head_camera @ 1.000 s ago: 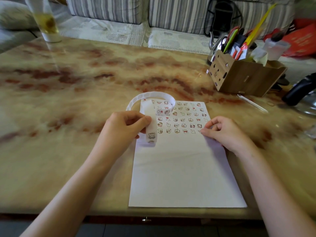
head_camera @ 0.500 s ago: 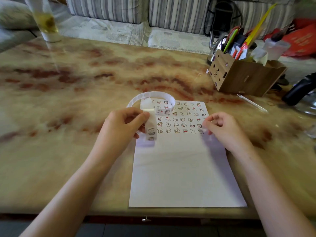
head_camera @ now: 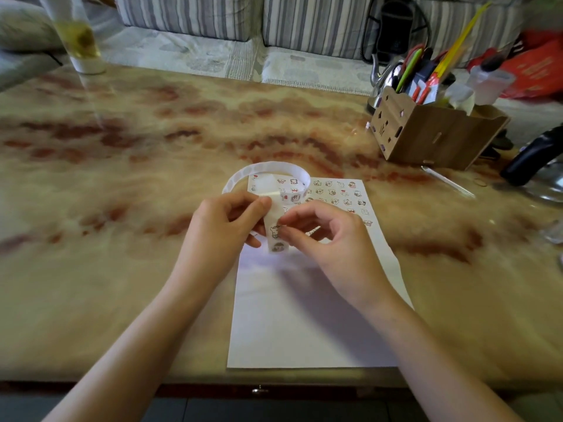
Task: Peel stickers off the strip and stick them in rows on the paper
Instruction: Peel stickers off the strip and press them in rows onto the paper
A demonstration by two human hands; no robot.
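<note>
I see a marbled tan and red-brown table [head_camera: 122, 208] from above, with both bare forearms reaching in from 6 o'clock. A white sheet of paper [head_camera: 304, 315] lies flat at the centre, running down toward the near edge at 6 o'clock. Its far end, toward 12 o'clock, is covered with neat rows of small cartoon stickers [head_camera: 335, 193].

My left hand [head_camera: 225, 220] sits just at 11 o'clock of centre, with thumb and curled fingers gripping the white strip [head_camera: 275, 236]. The strip arcs up in a loop over the paper's far left corner, and its free end hangs down between my two hands, above the paper, showing two printed stickers.

My right hand [head_camera: 329, 236], just at 1 o'clock of centre, hovers over the paper with its thumb and forefinger closed in a pinch on the edge of that hanging end. The other fingers curl loosely.

At 2 o'clock stands a wooden organiser box [head_camera: 432, 138] stuffed with pens. At 10 o'clock stands a tall glass [head_camera: 79, 41] holding yellow liquid.
</note>
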